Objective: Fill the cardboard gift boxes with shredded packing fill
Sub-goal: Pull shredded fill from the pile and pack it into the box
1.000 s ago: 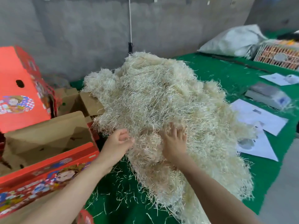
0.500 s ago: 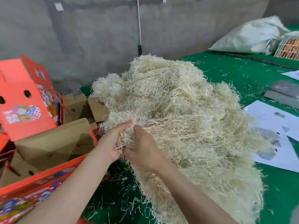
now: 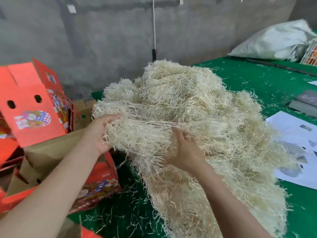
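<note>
Shredded fill (image 3: 197,109): pale straw-coloured, tangled heap on the green table (image 3: 257,79), centre frame; long axis runs upper centre to lower right. Left hand (image 3: 100,134) grips its left edge, thumb over, fingers buried. Right hand (image 3: 185,152) lies against it, fingers spread, nearly straight. Open red gift box (image 3: 103,179) lower left.

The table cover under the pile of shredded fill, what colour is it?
The table cover is dark green, clearest in the head view.
</note>
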{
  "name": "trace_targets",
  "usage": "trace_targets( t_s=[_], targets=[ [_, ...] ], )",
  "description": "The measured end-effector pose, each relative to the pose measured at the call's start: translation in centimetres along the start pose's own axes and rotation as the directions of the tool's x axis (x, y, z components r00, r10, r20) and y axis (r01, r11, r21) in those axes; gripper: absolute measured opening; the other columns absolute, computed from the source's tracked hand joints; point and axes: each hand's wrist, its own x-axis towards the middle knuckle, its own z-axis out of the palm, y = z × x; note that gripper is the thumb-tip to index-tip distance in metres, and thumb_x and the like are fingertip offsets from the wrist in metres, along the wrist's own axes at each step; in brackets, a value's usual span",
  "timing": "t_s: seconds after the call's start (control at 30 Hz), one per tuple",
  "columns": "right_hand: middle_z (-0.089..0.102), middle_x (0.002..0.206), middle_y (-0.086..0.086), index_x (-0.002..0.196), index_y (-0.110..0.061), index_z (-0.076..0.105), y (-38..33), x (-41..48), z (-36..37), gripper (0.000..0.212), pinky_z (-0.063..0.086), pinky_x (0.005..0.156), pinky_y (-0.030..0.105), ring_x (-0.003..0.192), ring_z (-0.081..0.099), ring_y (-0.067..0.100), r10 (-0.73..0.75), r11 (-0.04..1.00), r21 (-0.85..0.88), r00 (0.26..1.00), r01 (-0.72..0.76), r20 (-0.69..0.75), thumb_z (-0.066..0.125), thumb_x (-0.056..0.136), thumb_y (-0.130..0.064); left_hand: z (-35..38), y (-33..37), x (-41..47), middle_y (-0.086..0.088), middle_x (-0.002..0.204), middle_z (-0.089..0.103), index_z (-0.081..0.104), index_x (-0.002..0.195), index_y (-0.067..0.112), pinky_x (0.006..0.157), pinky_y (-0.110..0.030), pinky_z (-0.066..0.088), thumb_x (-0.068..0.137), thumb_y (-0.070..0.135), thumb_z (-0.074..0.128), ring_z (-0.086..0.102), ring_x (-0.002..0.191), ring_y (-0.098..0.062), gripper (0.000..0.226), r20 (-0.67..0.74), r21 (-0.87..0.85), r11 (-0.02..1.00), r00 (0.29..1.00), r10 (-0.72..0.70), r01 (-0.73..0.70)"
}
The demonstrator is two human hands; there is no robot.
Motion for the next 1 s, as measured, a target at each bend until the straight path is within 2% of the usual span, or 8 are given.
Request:
trace_targets(
  t_s=[0.2,0.33,0.47,0.53,0.63,0.77,0.87,1.0],
  targets=[
    [0.048,0.131,0.002,0.144,-0.035,0.013,-1.9,-1.1,-3.2,0.093,0.037,0.106,0.043,0.124,0.043,0.026,-0.153,0.985,-0.102,0.983,0.142,-0.104,0.074,0.073,-0.038,-5.0,4.5,0.0,-0.003,0.059,0.068,0.061,0.080,0.012,0.047,-0.032,0.055,0.083,0.013,0.058,0.067,0.054,-0.018,0.004,-0.122,-0.008,0.990,0.983,0.136,-0.138],
    [0.032,0.139,-0.003,0.142,-0.041,0.005,-4.6,-0.9,-5.2,0.110,0.014,0.110,0.045,0.134,0.025,0.024,-0.368,0.929,-0.177,0.862,0.325,-0.349,0.074,0.058,-0.056,-5.3,4.2,-0.4,-0.002,0.056,0.067,0.060,0.081,0.011,0.045,-0.029,0.055,0.081,0.014,0.061,0.065,0.049,-0.017,0.003,-0.114,0.044,0.994,0.988,0.102,-0.097],
    [0.015,0.153,-0.001,0.143,-0.035,-0.023,-6.3,2.6,-2.2,0.128,-0.015,0.110,0.054,0.143,0.007,0.022,-0.351,0.920,-0.161,0.934,0.358,0.066,0.076,0.063,-0.046,-4.0,4.4,-1.4,-0.003,0.064,0.070,0.062,0.085,0.010,0.048,-0.026,0.054,0.076,0.015,0.063,0.067,0.054,-0.016,0.010,-0.039,0.040,0.994,0.994,0.104,-0.102],
    [0.060,0.114,-0.001,0.148,-0.023,0.010,-5.0,4.3,-0.5,0.088,0.015,0.113,0.056,0.115,0.054,0.022,-0.226,0.943,-0.229,0.970,0.242,0.092,0.065,0.080,-0.017,-3.7,4.7,-1.8,-0.005,0.086,0.070,0.064,0.083,0.012,0.061,-0.028,0.055,0.068,0.018,0.068,0.069,0.068,-0.017,0.018,-0.019,0.071,0.991,0.993,0.115,-0.113],
    [0.057,0.084,-0.003,0.109,-0.011,0.053,-3.5,5.7,-0.5,0.029,0.053,0.063,0.022,0.077,0.060,0.014,-0.108,0.987,-0.125,0.994,0.104,-0.026,0.047,0.083,0.001,-3.5,4.1,-2.5,0.007,0.118,0.052,0.062,0.104,0.021,0.103,-0.037,0.034,0.049,0.030,0.075,0.049,0.117,-0.014,0.057,-0.056,0.428,0.898,0.989,0.140,-0.103],
    [0.059,0.116,0.003,0.124,-0.011,0.054,-5.7,5.3,-2.0,0.050,0.032,0.054,0.005,0.088,0.050,0.012,-0.192,0.966,0.135,0.963,0.219,-0.192,0.051,0.077,0.005,-0.4,1.9,-2.5,0.008,0.148,0.029,0.017,0.144,0.044,0.098,-0.018,0.037,0.047,0.027,0.084,0.041,0.122,-0.003,0.119,0.380,0.702,0.681,0.918,-0.112,-0.207],
    [0.059,0.085,-0.001,0.119,-0.008,0.052,-7.5,4.6,-2.5,0.044,0.044,0.059,0.014,0.076,0.059,0.017,-0.317,0.910,0.177,0.904,0.375,-0.287,0.045,0.080,0.012,1.5,0.0,-1.6,0.003,0.146,0.030,0.016,0.146,0.034,0.107,-0.025,0.026,0.040,0.056,0.083,0.030,0.134,-0.012,0.127,0.288,0.866,0.492,0.898,-0.334,-0.095],
    [0.055,0.088,-0.004,0.131,-0.022,0.039,-7.5,5.0,-2.8,0.063,0.051,0.058,0.022,0.070,0.054,0.011,-0.348,0.907,0.169,0.912,0.386,-0.215,0.055,0.078,0.008,1.1,-1.3,-0.1,-0.003,0.150,0.031,0.024,0.147,0.022,0.111,-0.040,0.023,0.048,0.050,0.084,0.029,0.137,-0.021,0.119,0.174,0.835,0.549,0.937,-0.304,0.023]
  ],
)
